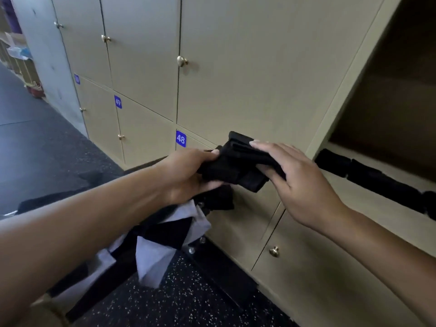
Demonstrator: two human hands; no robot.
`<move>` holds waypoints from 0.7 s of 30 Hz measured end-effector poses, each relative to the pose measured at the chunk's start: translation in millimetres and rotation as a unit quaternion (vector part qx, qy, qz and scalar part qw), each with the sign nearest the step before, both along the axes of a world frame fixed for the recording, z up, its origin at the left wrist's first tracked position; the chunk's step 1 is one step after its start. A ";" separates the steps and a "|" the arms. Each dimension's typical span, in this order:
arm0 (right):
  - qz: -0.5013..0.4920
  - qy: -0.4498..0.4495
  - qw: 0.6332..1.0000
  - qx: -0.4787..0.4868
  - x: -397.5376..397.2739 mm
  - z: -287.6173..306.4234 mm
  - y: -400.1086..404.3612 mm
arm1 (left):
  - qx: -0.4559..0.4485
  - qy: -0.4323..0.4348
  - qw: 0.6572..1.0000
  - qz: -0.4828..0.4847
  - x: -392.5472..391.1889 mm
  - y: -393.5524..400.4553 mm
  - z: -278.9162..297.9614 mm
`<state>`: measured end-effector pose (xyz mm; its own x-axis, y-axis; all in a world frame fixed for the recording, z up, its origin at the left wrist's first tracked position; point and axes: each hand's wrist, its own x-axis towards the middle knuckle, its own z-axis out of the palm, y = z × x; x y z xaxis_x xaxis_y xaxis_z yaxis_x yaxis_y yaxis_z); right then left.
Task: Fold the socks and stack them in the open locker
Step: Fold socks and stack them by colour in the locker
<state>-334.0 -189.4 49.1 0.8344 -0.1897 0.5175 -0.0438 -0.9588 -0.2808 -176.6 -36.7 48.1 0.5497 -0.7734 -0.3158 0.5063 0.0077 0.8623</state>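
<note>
The blue label (181, 138) on the locker door behind the hands reads "48", and the next blue label (118, 101) to the left reads "49"; a third one farther left is too blurred to read. Both hands hold one folded black sock bundle (238, 165) in the air, in front of the closed doors. The left hand (188, 172) grips its left end with curled fingers. The right hand (295, 178) pinches the right end, with fingers on top and thumb below. To the right, the open locker (387, 109) has folded black socks (368, 178) lying in a row along the front edge of its shelf; at least three can be counted. Behind this row the shelf is dark. Below the hands hangs black and white cloth (160, 241) over the speckled floor (188, 300).
</note>
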 end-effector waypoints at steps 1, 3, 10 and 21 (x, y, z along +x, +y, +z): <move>-0.011 0.006 1.000 0.009 -7.6 2.0 -2.6 | -0.007 0.019 1.000 -0.005 -6.1 -5.8 0.9; -0.028 0.016 0.999 0.015 -22.5 5.5 -6.7 | -0.022 0.048 0.998 -0.020 -16.5 -18.4 0.8; -0.075 0.044 0.996 -0.007 -63.6 7.3 -15.5 | -0.060 0.053 0.991 -0.111 -53.1 -50.2 4.4; -0.141 -0.055 0.953 0.264 -94.2 2.0 -14.8 | -0.032 -0.074 0.983 -0.165 -79.8 -65.2 -8.5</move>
<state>-428.2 -204.2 51.0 0.6576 -0.6565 0.3696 -0.2217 -0.6375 -0.7378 -256.4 -101.9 39.6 0.3024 -0.9325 -0.1974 0.3601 -0.0800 0.9295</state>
